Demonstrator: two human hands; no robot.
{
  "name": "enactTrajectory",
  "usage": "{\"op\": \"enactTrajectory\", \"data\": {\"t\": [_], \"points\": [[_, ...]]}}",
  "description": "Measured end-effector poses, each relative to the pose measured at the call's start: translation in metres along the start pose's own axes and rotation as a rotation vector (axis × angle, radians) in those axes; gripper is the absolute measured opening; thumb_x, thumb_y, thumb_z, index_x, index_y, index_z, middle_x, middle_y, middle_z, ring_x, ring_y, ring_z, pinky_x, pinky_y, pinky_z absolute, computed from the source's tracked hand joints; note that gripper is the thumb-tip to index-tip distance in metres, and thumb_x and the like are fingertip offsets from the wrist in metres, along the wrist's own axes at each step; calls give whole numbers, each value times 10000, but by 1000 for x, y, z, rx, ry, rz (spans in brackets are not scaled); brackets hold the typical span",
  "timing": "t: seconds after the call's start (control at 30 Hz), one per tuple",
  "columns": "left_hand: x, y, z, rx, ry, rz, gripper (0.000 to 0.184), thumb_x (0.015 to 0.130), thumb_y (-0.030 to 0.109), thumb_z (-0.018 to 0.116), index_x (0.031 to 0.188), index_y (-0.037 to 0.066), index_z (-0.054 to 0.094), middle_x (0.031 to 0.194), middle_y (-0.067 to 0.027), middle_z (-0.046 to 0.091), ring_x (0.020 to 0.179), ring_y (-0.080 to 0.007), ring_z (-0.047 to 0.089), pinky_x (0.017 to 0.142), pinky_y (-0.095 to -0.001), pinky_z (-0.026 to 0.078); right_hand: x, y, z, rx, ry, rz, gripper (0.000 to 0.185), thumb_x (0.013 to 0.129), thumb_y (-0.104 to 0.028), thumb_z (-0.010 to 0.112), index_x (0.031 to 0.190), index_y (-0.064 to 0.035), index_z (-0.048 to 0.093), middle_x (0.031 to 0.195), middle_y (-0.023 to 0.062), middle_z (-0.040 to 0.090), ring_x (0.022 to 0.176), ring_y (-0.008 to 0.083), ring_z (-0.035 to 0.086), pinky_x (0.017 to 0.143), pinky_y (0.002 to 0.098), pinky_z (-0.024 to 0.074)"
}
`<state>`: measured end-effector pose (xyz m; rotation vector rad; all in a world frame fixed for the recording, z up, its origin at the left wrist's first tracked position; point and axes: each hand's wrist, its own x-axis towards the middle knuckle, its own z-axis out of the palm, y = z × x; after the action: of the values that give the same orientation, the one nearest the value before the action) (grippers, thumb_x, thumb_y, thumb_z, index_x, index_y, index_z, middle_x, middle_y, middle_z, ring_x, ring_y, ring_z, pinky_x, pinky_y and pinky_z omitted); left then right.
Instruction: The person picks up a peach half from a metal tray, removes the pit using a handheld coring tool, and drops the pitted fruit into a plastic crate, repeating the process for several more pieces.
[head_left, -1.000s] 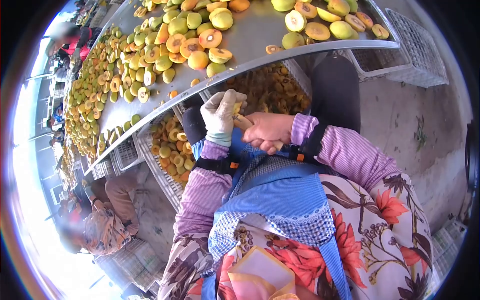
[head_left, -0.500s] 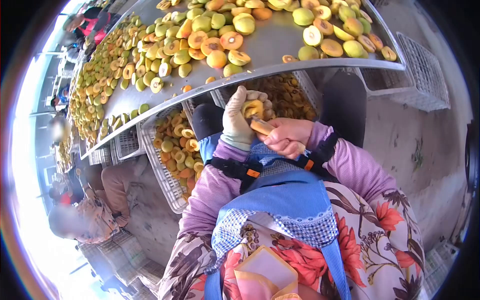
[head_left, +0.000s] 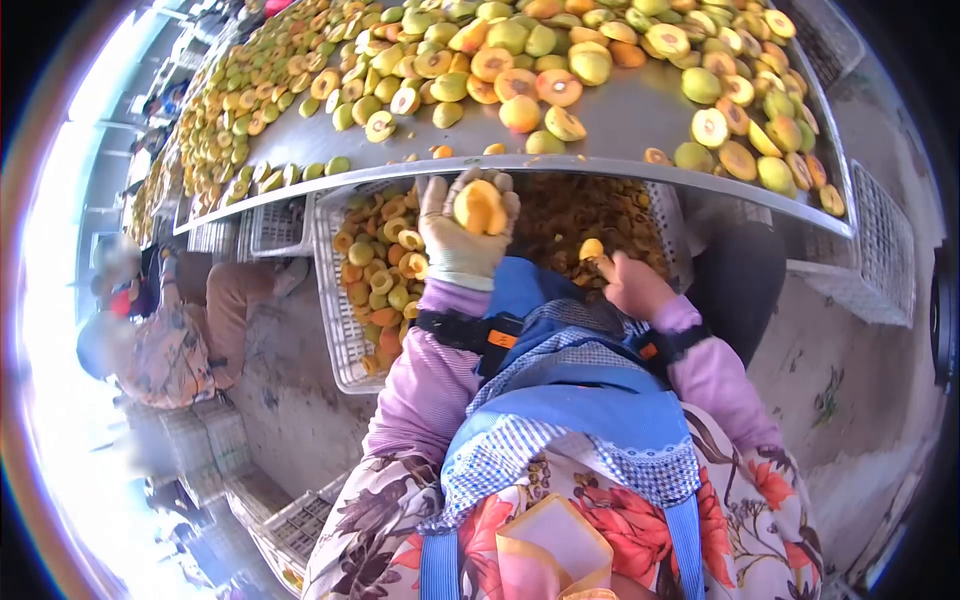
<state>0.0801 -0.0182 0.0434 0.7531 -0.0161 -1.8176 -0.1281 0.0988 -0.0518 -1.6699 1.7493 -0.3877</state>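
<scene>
My left hand (head_left: pixel 465 225), in a pale glove, holds a yellow-orange fruit piece (head_left: pixel 480 207) in its curled fingers, just below the table's front edge. My bare right hand (head_left: pixel 636 285) grips a tool with a light wooden handle (head_left: pixel 603 265). A yellow piece of fruit (head_left: pixel 592 248) shows at the tool's far end; the blade cannot be made out. Beneath and between my hands lies a crate of brown-orange scraps (head_left: pixel 668 215). Beside my left hand, a white crate (head_left: pixel 328 300) holds hollowed fruit halves (head_left: pixel 385 275).
The metal table (head_left: pixel 640 120) runs across in front, bearing many green and orange fruit halves (head_left: pixel 518 85). White crates (head_left: pixel 880 240) stand at the right. Another person (head_left: pixel 175 350) sits at the left. More crates (head_left: pixel 270 510) are at lower left.
My hands have moved apart, the right one rightward with the tool. The fruit in my left hand now faces up. The view has shifted, so the table and crates appear elsewhere.
</scene>
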Motion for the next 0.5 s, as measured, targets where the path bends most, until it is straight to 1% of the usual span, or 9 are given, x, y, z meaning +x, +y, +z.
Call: {"op": "enactTrajectory", "data": {"t": [0.03, 0.07, 0.17, 0.3, 0.33, 0.4, 0.43, 0.47, 0.5], "points": [[3, 19, -11, -51, -69, 21, 493, 894, 429, 438, 1012, -25, 587, 967, -159, 632, 938, -343, 600, 741, -436, 520, 5, -6, -3, 58, -32, 72, 325, 801, -166, 589, 1036, 12, 453, 804, 262, 604, 836, 431, 586, 735, 472, 457], [2, 36, -23, -37, -105, 38, 461, 894, 400, 457, 1057, -18, 563, 1002, -169, 609, 922, -338, 590, 715, -423, 514, 8, -11, -2, 117, -74, 145, 340, 797, -173, 592, 1040, 18, 452, 844, 290, 604, 911, 462, 568, 792, 495, 441], [0, 81, -56, -36, -129, 61, 386, 892, 327, 493, 1095, 1, 541, 1043, -187, 568, 911, -320, 566, 661, -383, 491, 17, -8, 1, 280, -10, 113, 374, 812, -199, 597, 1067, 15, 427, 800, 277, 600, 840, 450, 583, 729, 513, 447], [-19, 135, -100, 83, 184, 306, 320, 900, 297, 479, 1048, 26, 561, 1000, -130, 599, 909, -287, 570, 637, -355, 472, 24, -9, -3, 77, 360, 22, 411, 847, -215, 559, 1147, -9, 368, 812, 272, 598, 785, 437, 587, 663, 539, 437], [-24, 149, -118, 92, 216, 344, 300, 897, 272, 491, 1050, 23, 561, 1006, -129, 603, 926, -288, 574, 640, -354, 478, 35, 24, 20, -170, 114, 56, 384, 862, -187, 522, 1164, -8, 368, 819, 265, 600, 777, 424, 591, 668, 528, 451], [-34, 168, -136, 104, 369, 366, 289, 908, 295, 457, 1022, 53, 564, 953, -96, 613, 886, -261, 578, 631, -349, 466, 34, 76, 59, -381, -139, -205, 356, 866, -173, 493, 1165, -8, 393, 869, 262, 612, 806, 435, 590, 702, 527, 459], [-33, 178, -159, 86, 398, 369, 288, 904, 291, 464, 1016, 46, 568, 966, -101, 612, 917, -271, 575, 641, -350, 471, 37, 33, 28, -147, -108, 145, 355, 859, -183, 502, 1175, -38, 437, 948, 260, 616, 862, 452, 584, 745, 529, 453], [-38, 181, -177, 60, 438, 377, 288, 900, 286, 472, 1010, 39, 572, 980, -106, 611, 947, -280, 573, 650, -352, 476, 34, 12, 11, -132, 98, 69, 342, 856, -176, 506, 1184, -87, 471, 965, 260, 616, 903, 454, 577, 766, 531, 448], [-44, 176, -176, 55, 474, 367, 280, 917, 302, 428, 1018, 69, 547, 917, -86, 604, 833, -251, 580, 628, -353, 468, 35, 22, 16, -152, 6, 60, 355, 845, -161, 515, 1191, -95, 472, 959, 258, 615, 895, 451, 578, 756, 527, 451]]}}
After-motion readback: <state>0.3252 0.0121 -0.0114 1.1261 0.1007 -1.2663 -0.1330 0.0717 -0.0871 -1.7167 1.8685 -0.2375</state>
